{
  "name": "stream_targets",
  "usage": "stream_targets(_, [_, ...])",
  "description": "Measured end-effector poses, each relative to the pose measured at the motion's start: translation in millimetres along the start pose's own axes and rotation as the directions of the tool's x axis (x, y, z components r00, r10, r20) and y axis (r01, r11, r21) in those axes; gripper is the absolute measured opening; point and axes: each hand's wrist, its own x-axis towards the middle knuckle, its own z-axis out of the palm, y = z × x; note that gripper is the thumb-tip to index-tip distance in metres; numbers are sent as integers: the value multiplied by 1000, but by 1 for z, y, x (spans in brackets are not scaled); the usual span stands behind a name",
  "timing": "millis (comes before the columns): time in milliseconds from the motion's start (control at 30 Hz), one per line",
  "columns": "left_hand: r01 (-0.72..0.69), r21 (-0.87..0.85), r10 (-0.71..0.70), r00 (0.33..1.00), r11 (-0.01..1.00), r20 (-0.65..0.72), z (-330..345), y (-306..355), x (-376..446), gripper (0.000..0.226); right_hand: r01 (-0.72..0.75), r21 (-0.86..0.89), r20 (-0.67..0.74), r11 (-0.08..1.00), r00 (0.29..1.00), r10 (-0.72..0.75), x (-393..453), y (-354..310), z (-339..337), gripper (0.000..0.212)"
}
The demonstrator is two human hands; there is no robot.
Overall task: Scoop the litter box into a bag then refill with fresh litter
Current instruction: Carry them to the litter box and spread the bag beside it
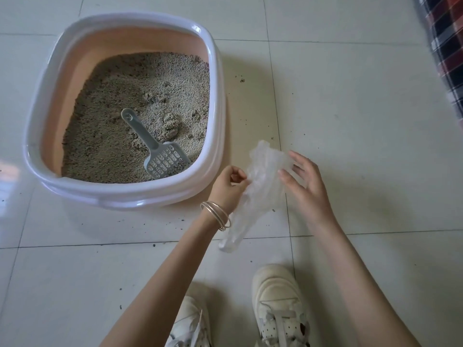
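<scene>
Bag: the clear plastic bag (260, 181) hangs between your two hands, above the floor and just to the right of the litter box's near right corner.
Bag axis: it runs long from its crumpled upper end beside your right fingers down toward you and leftward, ending at a narrow lower end near your shoes.
Left hand: your left hand (229, 187) pinches the bag's left edge with curled fingers and thumb; thin bangles (217, 214) ring that wrist.
Right hand: your right hand (303, 182) meets the bag's right side with fingers spread and fairly straight, the thumb laid against the plastic; you cannot tell whether it truly grips.
Scoop: the grey slotted scoop (156, 149) lies in the litter, well left of your hands, its handle pointing away from you and leftward, its slotted head toward the near right corner.
Litter: grey-brown litter (120, 126) fills the box, lumpy around the middle.
Litter box: the litter box (140, 190), with its white rim and peach walls, sits on the floor.
Floor: pale tiled floor (363, 108) carries scattered dark grains near the box.
Shoes: your two white shoes (276, 304) stand at the near edge.
Cloth: a plaid cloth (448, 41) shows at the far right.
</scene>
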Motion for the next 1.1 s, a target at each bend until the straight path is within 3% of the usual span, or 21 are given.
stream_targets(100, [-40,46,44,995,998,-91,8,3,6,29,18,-187,60,982,998,-7,-10,-8,-4,57])
stream_targets(200, [-101,48,108,977,994,-182,18,10,7,29,-44,-274,203,961,974,102,-12,-18,-1,76])
stream_targets(300, [-138,6,138,984,990,-110,27,18,4,22,-102,-136,256,985,957,135,-11,-18,5,54])
stream_targets(400, [9,-188,-8,1000,982,8,29,19,1,16,-83,-88,92,993,992,91,-4,-9,5,23])
stream_targets(500, [4,-96,0,999,995,51,20,13,-3,22,-114,38,-11,993,993,114,3,-4,-1,11])
stream_targets(567, [-25,-23,28,988,999,152,13,9,-5,37,-154,160,-59,975,984,165,7,-3,-5,9])
stream_targets(633, [-26,56,12,972,998,236,7,8,-7,37,-193,265,-92,945,970,224,12,-2,-6,11])
stream_targets(700, [-41,104,18,977,994,212,7,10,-8,14,-230,330,-102,916,956,277,14,-2,-6,11])
stream_targets(767, [-32,86,20,991,996,131,9,10,-7,26,-253,376,-76,891,950,302,16,1,-6,12])
stream_targets(800, [18,-12,-17,994,1000,108,9,9,-7,28,-257,402,-65,879,949,307,16,2,-6,14])
stream_targets(867, [161,-309,-124,983,937,135,9,10,-5,26,-269,456,-34,848,947,319,17,4,-8,16])
stream_targets(967, [308,-652,-208,951,693,228,2,10,1,27,-348,564,59,749,922,383,18,9,-18,10])
stream_targets(1033, [367,-761,-257,929,536,266,-2,7,3,28,-387,644,123,660,904,410,18,12,-29,19])
stream_targets(1100, [431,-779,-352,891,456,287,-2,3,1,29,-385,718,136,580,895,425,19,16,-37,23])
